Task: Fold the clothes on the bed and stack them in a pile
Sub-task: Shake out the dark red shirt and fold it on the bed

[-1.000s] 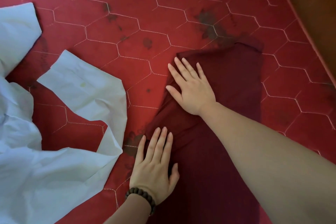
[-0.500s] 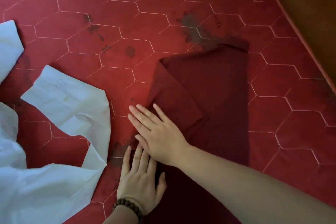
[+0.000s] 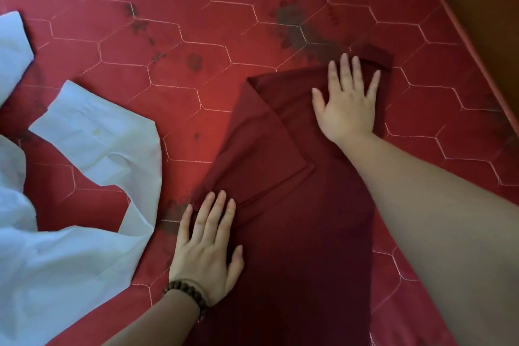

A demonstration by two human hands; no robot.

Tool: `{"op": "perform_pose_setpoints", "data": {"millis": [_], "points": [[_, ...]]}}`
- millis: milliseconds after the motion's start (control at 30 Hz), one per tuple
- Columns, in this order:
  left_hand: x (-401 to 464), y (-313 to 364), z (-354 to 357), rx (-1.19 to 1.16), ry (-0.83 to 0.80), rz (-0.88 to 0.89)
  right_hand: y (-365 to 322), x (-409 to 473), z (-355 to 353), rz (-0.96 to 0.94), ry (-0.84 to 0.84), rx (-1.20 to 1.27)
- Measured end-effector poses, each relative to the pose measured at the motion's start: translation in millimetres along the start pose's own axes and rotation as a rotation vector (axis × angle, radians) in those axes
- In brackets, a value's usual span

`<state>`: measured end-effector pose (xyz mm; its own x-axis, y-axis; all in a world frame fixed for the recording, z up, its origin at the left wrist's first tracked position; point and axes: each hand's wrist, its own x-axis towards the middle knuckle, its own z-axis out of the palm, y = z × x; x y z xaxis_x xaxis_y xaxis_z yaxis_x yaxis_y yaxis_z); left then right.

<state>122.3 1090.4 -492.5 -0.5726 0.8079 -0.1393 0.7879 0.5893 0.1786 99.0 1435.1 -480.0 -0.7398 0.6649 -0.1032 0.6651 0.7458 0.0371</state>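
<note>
Right hand [image 3: 348,104] moved up the one maroon garment [image 3: 295,205] — two hands flat.

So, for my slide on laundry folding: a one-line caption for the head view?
Both hands, left and right, press flat on a dark red folded garment beside a crumpled white shirt.

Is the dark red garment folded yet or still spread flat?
Partly folded: the dark red garment lies as a narrow strip with its left side flap doubled over on top. Both hands press it flat.
</note>
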Motion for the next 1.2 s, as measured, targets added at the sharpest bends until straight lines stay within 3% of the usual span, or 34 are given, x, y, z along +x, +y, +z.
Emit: {"op": "perform_pose_setpoints", "data": {"millis": [100,167,233,300,367,500,567,633,733,800,900,1033,1200], "points": [[0,1,0,0.006,-0.005,0.000,-35,-45,-7,0.002,0.133,0.169],[0,2,0,0.011,-0.010,-0.001,-73,-102,-4,-0.235,0.156,0.278],[0,2,-1,0.023,-0.017,-0.005,-95,-162,7,-0.499,0.073,0.269],[-1,2,-1,0.027,-0.014,-0.002,-82,-189,19,-0.591,-0.007,0.172],[-2,1,0,0.021,-0.004,0.000,-46,-185,27,-0.472,-0.018,0.097],[-3,1,1,0.030,0.017,0.006,32,-177,24,-0.009,-0.072,0.033],[-3,2,2,0.040,0.026,0.007,35,-190,20,0.160,-0.068,0.047],[-5,2,2,0.053,0.029,0.007,4,-215,14,0.142,0.002,0.071],[-5,1,-1,0.073,0.010,0.031,-70,-275,15,-0.171,0.067,0.148],[-8,-1,-2,0.102,-0.019,0.066,-108,-317,24,-0.280,0.029,0.192],[-28,-2,2,0.127,-0.018,0.107,-112,-352,39,-0.218,-0.045,0.181],[-80,-23,7,0.125,-0.045,0.146,-64,-383,50,-0.022,-0.066,0.086],[-128,-37,-1,0.176,-0.085,0.020,-8,-444,48,0.281,-0.109,0.079]]}}
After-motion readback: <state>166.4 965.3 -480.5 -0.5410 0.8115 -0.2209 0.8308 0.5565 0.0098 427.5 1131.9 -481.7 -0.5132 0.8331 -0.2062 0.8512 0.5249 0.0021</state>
